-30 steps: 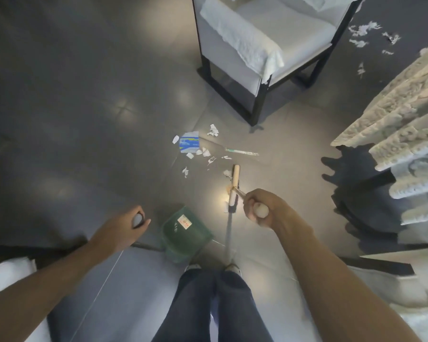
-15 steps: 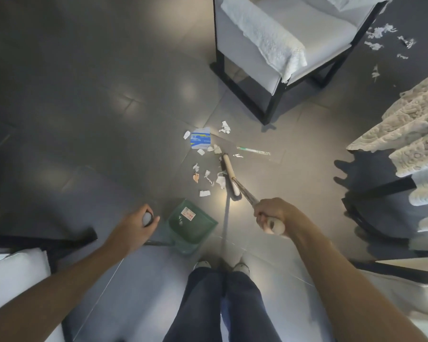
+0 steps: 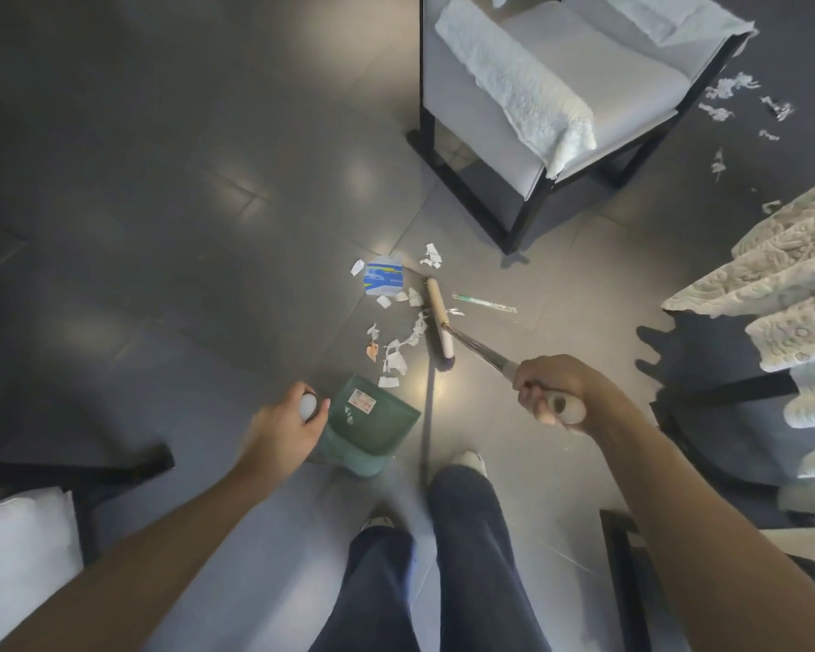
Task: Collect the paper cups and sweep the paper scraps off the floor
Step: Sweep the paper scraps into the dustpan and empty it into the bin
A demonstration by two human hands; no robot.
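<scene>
My right hand (image 3: 554,392) grips the white end of a broom handle; the broom head (image 3: 439,322) lies on the grey floor just right of a line of white paper scraps (image 3: 398,355). My left hand (image 3: 288,423) holds the white-tipped handle of a green dustpan (image 3: 372,423), whose mouth faces the scraps. A blue and white flattened paper piece (image 3: 383,279) lies beyond them. More white scraps (image 3: 730,94) are scattered at the far right. No paper cup is visible.
A white-cushioned chair with a black frame (image 3: 551,120) stands ahead. A lace-covered table (image 3: 782,294) is at the right. A thin green stick (image 3: 483,303) lies right of the broom. My feet (image 3: 467,461) stand just behind the dustpan. A white seat (image 3: 20,548) sits at lower left.
The broom head has swung leftward and forward, pushing scraps toward the dustpan. The dustpan has slid closer to the scraps. My view has shifted forward.
</scene>
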